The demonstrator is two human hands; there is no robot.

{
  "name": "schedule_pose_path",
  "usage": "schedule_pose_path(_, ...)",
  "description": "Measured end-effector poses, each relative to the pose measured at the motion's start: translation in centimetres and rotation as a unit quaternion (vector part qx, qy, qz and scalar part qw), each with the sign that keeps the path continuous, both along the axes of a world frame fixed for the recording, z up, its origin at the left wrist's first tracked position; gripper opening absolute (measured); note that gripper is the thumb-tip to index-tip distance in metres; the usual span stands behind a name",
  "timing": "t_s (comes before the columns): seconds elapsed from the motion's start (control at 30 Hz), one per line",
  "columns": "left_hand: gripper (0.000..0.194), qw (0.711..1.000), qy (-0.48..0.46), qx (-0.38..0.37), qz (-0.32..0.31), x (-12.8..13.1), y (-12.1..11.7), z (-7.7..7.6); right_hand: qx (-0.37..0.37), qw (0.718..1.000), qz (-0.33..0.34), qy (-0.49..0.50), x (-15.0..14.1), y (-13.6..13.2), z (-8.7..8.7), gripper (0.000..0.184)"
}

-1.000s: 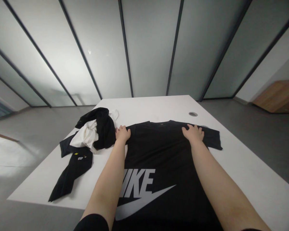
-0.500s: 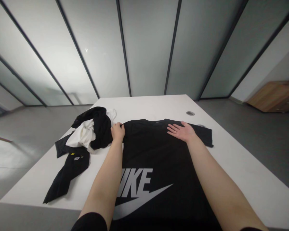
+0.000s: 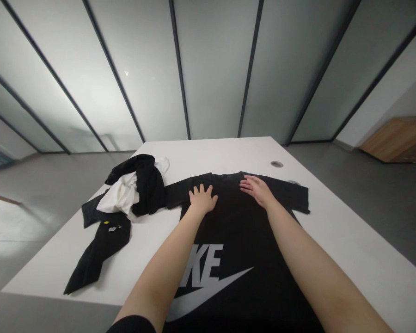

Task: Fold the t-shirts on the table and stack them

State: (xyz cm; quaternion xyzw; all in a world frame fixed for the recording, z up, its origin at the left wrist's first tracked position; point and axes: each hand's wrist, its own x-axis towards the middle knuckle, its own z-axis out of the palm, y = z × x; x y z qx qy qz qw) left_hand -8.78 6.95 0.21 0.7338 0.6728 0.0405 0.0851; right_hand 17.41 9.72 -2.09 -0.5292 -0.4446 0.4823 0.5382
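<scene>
The black shirt (image 3: 239, 226) lies spread on the worktop (image 3: 346, 249), its long axis running from the collar (image 3: 229, 175) at the far end back towards the person, beneath and between the forearms. Both grips are open, holding nothing: the left hand (image 3: 201, 202) is fingers-spread over the upper chest, while the right hand (image 3: 259, 190) has its fingertips nearer the collar — whether it touches cloth I cannot tell. The left sleeve (image 3: 176, 192) reaches out to the clothes pile (image 3: 150, 185).
</scene>
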Motion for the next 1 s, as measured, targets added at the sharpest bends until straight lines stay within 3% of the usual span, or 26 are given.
schedule_pose_path(0.1,0.07,1.0,-0.012,-0.023,0.016,1.0,-0.2,-1.3,0.038,0.994,0.026,-0.101,-0.3,0.6,-0.4,0.019)
schedule_pose_path(0.17,0.072,0.999,-0.018,-0.029,0.034,1.3,-0.2,-1.5,0.077,0.966,0.056,-0.239,-0.4,1.0,-0.1,0.02)
schedule_pose_path(0.27,0.073,0.998,-0.026,-0.016,0.058,1.8,-0.1,-1.5,0.138,0.869,0.101,-0.465,-0.7,1.6,0.5,0.025)
schedule_pose_path(0.33,0.074,0.997,-0.029,-0.009,0.071,2.0,-0.1,-1.5,0.142,0.806,0.116,-0.562,-1.0,2.0,0.8,0.032)
schedule_pose_path(0.4,0.074,0.996,-0.031,-0.002,0.081,2.0,-0.1,-1.6,0.115,0.775,0.11,-0.611,-1.5,2.3,0.9,0.041)
schedule_pose_path(0.47,0.074,0.995,-0.032,0.002,0.09,1.8,0.0,-1.5,0.062,0.772,0.08,-0.628,-2.0,2.4,0.8,0.049)
schedule_pose_path(0.6,0.075,0.994,-0.033,-0.006,0.1,1.5,0.5,-1.0,-0.068,0.787,-0.056,-0.61,-3.0,1.9,0.4,0.072)
schedule_pose_path(0.7,0.075,0.994,-0.034,-0.009,0.099,1.4,0.7,-0.6,-0.101,0.805,-0.102,-0.575,-2.8,1.2,-0.2,0.082)
schedule_pose_path(0.83,0.074,0.996,-0.035,0.001,0.086,1.1,0.7,-0.8,-0.072,0.823,-0.114,-0.551,-0.2,0.6,-1.2,0.073)
schedule_pose_path(1.0,0.075,0.997,-0.031,0.004,0.071,-0.4,0.6,-0.7,-0.121,0.806,-0.154,-0.559,5.1,-0.2,-1.2,0.069)
